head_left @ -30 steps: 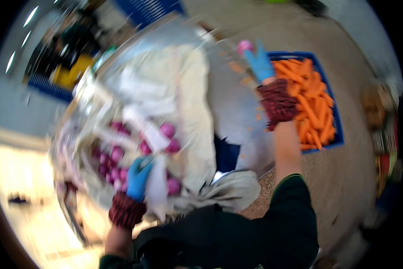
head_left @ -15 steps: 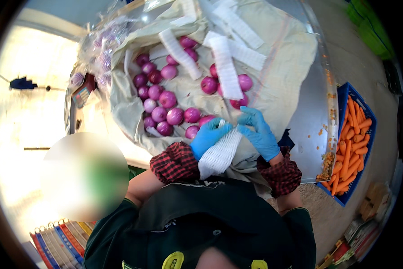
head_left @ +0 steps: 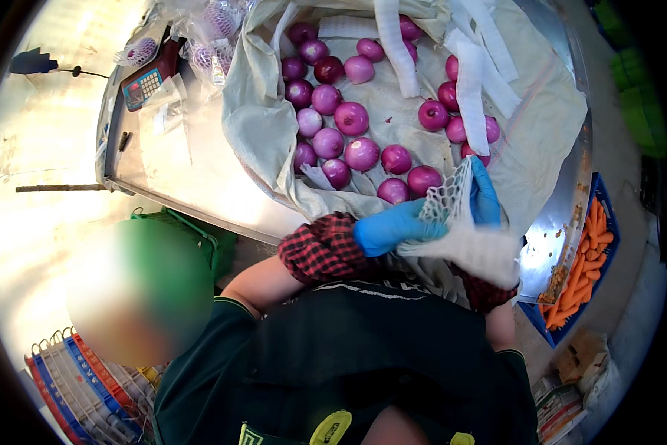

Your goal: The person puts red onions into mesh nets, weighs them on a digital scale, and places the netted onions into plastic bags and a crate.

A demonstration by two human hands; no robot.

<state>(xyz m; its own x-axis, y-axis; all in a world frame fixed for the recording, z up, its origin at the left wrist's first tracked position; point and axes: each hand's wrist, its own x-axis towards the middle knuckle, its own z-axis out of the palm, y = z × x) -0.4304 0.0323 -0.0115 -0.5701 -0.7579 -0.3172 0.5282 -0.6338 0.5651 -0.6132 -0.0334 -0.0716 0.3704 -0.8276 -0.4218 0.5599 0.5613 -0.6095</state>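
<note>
Both my hands wear blue gloves and hold one white mesh net sleeve (head_left: pixel 460 222) near the table's front edge. My left hand (head_left: pixel 389 226) grips its lower side. My right hand (head_left: pixel 485 194) pinches the upper edge, and the net is stretched between them. Just beyond the net lie several red onions (head_left: pixel 352 119) on a pale cloth sack (head_left: pixel 259 126) spread over the steel table (head_left: pixel 200 185). More white net sleeves (head_left: pixel 471 85) lie among the onions at the back right.
A small scale (head_left: pixel 144 83) and netted onion bags (head_left: pixel 218 22) sit at the table's back left. A blue crate of carrots (head_left: pixel 582 259) stands on the floor to the right. A green bin (head_left: pixel 207 241) is below the table, stacked wire baskets (head_left: pixel 81 386) at lower left.
The view has swung from the side down onto the table. My hands came together on the net sleeve and now pull it wider, with the right hand raised toward the onions.
</note>
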